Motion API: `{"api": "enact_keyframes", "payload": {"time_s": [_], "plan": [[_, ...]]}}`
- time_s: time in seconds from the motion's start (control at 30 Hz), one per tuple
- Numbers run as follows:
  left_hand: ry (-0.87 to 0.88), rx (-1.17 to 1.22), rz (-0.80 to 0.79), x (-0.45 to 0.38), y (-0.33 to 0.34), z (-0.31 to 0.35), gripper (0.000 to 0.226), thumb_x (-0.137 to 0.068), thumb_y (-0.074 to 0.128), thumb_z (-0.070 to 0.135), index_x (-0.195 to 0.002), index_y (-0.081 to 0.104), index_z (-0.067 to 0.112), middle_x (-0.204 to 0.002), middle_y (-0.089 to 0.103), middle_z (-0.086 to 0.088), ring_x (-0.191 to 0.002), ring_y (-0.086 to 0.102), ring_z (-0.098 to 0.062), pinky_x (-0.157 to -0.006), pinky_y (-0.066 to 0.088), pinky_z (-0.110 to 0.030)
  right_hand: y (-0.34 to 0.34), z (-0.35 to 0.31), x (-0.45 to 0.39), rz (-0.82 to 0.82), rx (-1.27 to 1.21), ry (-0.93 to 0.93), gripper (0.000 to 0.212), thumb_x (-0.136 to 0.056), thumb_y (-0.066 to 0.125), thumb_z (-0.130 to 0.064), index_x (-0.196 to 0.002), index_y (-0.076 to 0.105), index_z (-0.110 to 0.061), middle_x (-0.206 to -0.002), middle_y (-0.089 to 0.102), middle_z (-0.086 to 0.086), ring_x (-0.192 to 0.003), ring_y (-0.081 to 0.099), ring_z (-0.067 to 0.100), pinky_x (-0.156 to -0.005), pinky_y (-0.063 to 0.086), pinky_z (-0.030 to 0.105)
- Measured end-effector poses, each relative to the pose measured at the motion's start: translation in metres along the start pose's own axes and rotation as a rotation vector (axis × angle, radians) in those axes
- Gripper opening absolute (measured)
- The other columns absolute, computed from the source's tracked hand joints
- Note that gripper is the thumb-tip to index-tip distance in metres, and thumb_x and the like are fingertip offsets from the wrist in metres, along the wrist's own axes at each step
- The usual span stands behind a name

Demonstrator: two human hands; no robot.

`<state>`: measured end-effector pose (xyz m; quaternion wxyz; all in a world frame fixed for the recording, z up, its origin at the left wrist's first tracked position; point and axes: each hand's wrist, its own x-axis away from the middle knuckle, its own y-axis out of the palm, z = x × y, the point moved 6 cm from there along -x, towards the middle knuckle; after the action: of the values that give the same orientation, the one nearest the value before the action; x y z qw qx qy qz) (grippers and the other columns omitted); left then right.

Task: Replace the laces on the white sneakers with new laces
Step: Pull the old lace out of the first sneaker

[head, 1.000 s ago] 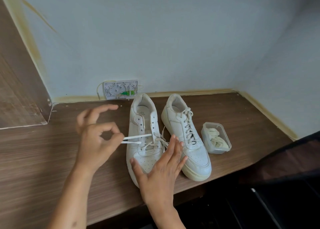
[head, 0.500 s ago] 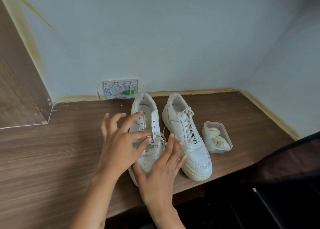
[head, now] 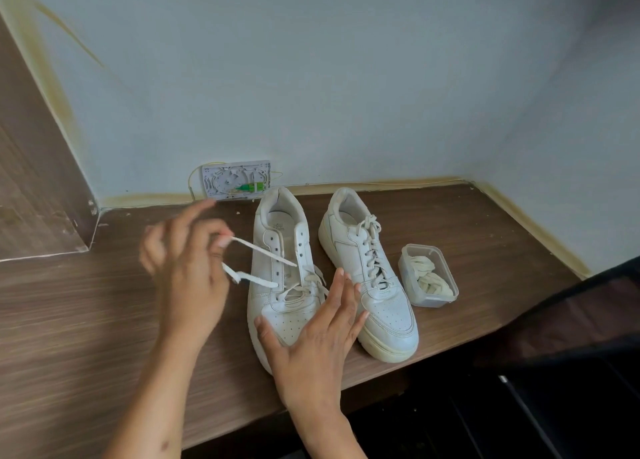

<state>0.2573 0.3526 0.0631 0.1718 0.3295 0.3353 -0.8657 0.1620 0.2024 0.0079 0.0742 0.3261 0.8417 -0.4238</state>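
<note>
Two white sneakers stand side by side on the wooden shelf, toes toward me. The left sneaker (head: 284,278) has its upper eyelets empty and lace only in the lower rows. My left hand (head: 187,268) pinches that sneaker's white lace (head: 263,250) and holds it stretched out to the left of the shoe. My right hand (head: 311,337) lies with straight fingers on the left sneaker's toe. The right sneaker (head: 370,275) is fully laced. A small clear plastic box (head: 427,278) to its right holds bundled pale laces.
A white wall box (head: 235,181) with a green connector sits on the wall behind the left sneaker. The shelf (head: 104,320) meets walls at the back and right, a wooden panel (head: 31,181) at the left. Its front edge runs just below the toes.
My left hand went to the left sneaker's eyelets, then pulled back leftward with the lace stretched out from the shoe. My right hand stayed on the toe.
</note>
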Motion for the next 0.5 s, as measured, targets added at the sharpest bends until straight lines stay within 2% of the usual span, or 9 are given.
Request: {"api": "enact_keyframes", "payload": {"time_s": [0.1,0.2,0.3,0.43,0.5], "plan": [[-0.192,0.037,0.071,0.001,-0.007,-0.021,0.018,-0.096,0.044,0.019,-0.099,0.061,0.016,-0.137,0.051,0.003,-0.119,0.033,-0.028,-0.099,0.027,-0.045,0.000,0.001,-0.001,-0.008,0.003,0.004,0.113,-0.079,0.052,-0.076,-0.151,-0.019,-0.026,-0.162,0.000,0.005,-0.149,-0.020,0.016,-0.119,-0.014,0.041],[-0.239,0.055,0.034,0.003,-0.002,-0.025,0.025,-0.097,0.046,0.034,-0.105,0.063,0.017,-0.140,0.049,0.002,-0.121,0.034,-0.028,-0.100,0.026,-0.043,0.000,0.000,0.000,-0.014,-0.005,0.000,0.113,-0.079,0.052,-0.076,-0.150,-0.022,-0.028,-0.162,-0.003,0.002,-0.148,-0.023,0.015,-0.119,-0.016,0.040],[-0.089,0.085,-0.043,-0.001,0.002,-0.004,0.032,-0.093,0.051,0.047,-0.112,0.066,0.026,-0.143,0.049,0.004,-0.125,0.038,-0.028,-0.100,0.024,-0.036,0.001,0.000,0.000,-0.005,-0.013,-0.002,0.113,-0.080,0.054,-0.075,-0.152,-0.019,-0.026,-0.162,-0.001,0.004,-0.149,-0.021,0.017,-0.119,-0.016,0.039],[0.173,-0.059,-0.264,0.008,0.025,0.023,0.033,-0.085,0.052,0.059,-0.106,0.072,0.043,-0.150,0.043,0.006,-0.127,0.035,-0.033,-0.108,0.023,-0.051,0.003,-0.001,-0.001,0.005,0.002,-0.002,0.112,-0.081,0.054,-0.075,-0.153,-0.013,-0.022,-0.161,0.003,0.005,-0.150,-0.016,0.018,-0.119,-0.014,0.039],[0.219,-0.120,-0.365,0.018,0.039,0.027,0.034,-0.085,0.050,0.060,-0.103,0.074,0.043,-0.151,0.042,0.007,-0.128,0.036,-0.033,-0.109,0.022,-0.059,0.004,-0.001,-0.001,-0.007,0.002,-0.006,0.112,-0.081,0.052,-0.078,-0.153,-0.015,-0.024,-0.161,0.000,0.003,-0.150,-0.019,0.017,-0.119,-0.016,0.038]]}}
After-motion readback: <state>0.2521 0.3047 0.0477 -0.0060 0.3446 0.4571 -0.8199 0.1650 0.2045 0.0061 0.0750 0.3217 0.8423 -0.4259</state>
